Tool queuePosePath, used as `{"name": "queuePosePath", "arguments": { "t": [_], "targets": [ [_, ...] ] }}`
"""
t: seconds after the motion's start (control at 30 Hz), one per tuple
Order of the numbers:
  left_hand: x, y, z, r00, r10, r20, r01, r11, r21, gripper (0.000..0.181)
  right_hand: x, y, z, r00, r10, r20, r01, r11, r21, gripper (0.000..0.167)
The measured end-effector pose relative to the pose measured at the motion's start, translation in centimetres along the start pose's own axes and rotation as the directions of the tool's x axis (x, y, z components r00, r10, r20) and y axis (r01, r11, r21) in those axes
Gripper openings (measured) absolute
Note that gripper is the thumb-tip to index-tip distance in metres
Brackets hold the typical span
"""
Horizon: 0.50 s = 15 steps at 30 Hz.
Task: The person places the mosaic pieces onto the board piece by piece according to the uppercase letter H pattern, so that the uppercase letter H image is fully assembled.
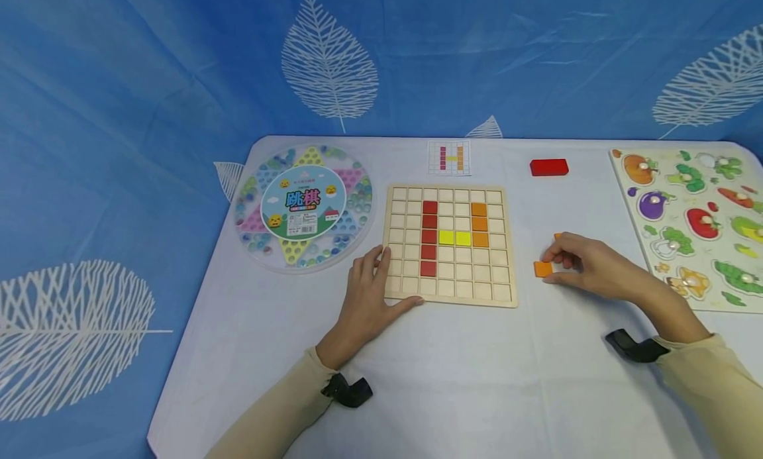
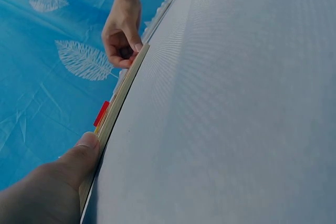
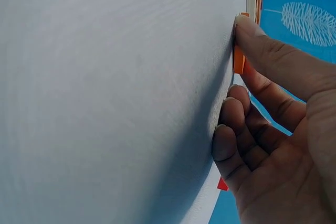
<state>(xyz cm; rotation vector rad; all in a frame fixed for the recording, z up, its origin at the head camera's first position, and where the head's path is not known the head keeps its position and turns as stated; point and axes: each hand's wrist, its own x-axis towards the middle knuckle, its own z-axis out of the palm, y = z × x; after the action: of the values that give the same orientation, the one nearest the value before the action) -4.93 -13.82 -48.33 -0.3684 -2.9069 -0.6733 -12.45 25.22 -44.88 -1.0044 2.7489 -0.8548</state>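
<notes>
A square wooden grid board (image 1: 446,289) lies on the table, holding a red column, two yellow tiles (image 1: 455,238) and an orange column (image 1: 479,224). At its lower left corner rests my left hand (image 1: 365,303), fingers by the left side and thumb along the front edge. In the left wrist view that thumb (image 2: 84,148) touches the board's edge (image 2: 123,90). Right of the board, my right hand (image 1: 587,267) pinches an orange square tile (image 1: 542,269) at table level between thumb and index finger. Another orange tile (image 1: 558,236) shows partly behind this hand.
Behind the board lies a small pattern card (image 1: 450,157); a red block (image 1: 549,167) sits to its right. A round marble game box (image 1: 303,247) is at the left. A vegetable puzzle board (image 1: 685,227) lies at the right, beyond my right hand.
</notes>
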Motion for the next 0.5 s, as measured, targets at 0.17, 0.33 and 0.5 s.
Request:
{"name": "queuePosePath", "arguments": {
  "t": [0.17,0.33,0.5],
  "targets": [
    [0.0,0.0,0.0,1.000,-0.001,0.004,0.001,1.000,-0.008,0.106,0.0,-0.1,0.0,1.000,0.025,0.008,-0.025,1.000,-0.004,0.036],
    [0.1,0.1,0.0,0.999,-0.022,0.024,0.022,1.000,-0.021,0.106,0.1,-0.4,-0.2,0.995,0.089,0.039,-0.090,0.996,0.016,0.033],
    [0.0,0.1,0.0,1.000,-0.024,0.020,0.025,0.999,-0.027,0.106,0.5,-1.0,-0.2,0.994,0.100,0.052,-0.102,0.994,0.036,0.032]
  ]
}}
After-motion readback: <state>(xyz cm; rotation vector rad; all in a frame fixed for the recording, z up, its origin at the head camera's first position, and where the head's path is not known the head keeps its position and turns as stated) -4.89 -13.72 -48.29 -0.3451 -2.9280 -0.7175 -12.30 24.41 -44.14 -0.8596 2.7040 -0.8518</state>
